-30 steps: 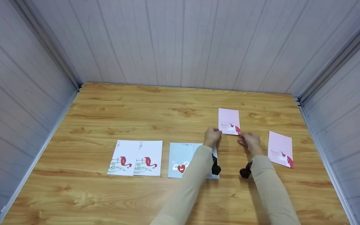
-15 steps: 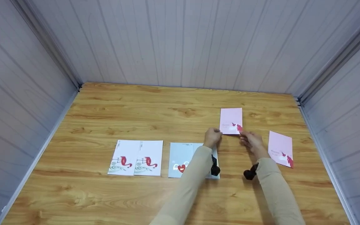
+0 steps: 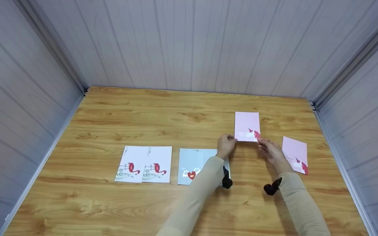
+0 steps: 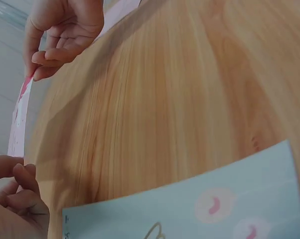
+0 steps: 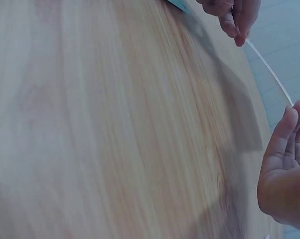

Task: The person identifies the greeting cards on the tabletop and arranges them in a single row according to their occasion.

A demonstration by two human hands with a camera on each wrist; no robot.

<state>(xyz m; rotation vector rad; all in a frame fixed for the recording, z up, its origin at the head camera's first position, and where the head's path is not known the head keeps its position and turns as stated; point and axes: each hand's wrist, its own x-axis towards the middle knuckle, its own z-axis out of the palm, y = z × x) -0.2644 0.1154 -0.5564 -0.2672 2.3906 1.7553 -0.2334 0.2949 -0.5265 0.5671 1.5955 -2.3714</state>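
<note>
A pink card (image 3: 246, 124) with a red unicorn in its lower right corner is held between both hands at the back right of the table. My left hand (image 3: 225, 145) pinches its lower left corner between thumb and finger. At the lower right corner, my right hand (image 3: 271, 153) has the same sort of pinch. Seen edge-on in the right wrist view, the card (image 5: 269, 72) is a thin pale line, its shadow falling on the wood below. A matching pink card (image 3: 294, 150) lies slightly turned to the right of my right hand.
Two white flamingo cards (image 3: 136, 157) lie side by side on the wooden table (image 3: 110, 209) at left. Light blue cards (image 3: 190, 160), one with a winged heart, lie in the middle, partly under my left forearm. Panelled walls (image 3: 189, 46) enclose the back and sides.
Both hands have shifted a little to the right with the pink card, the right hand more than the left. The other cards stay where they were.
</note>
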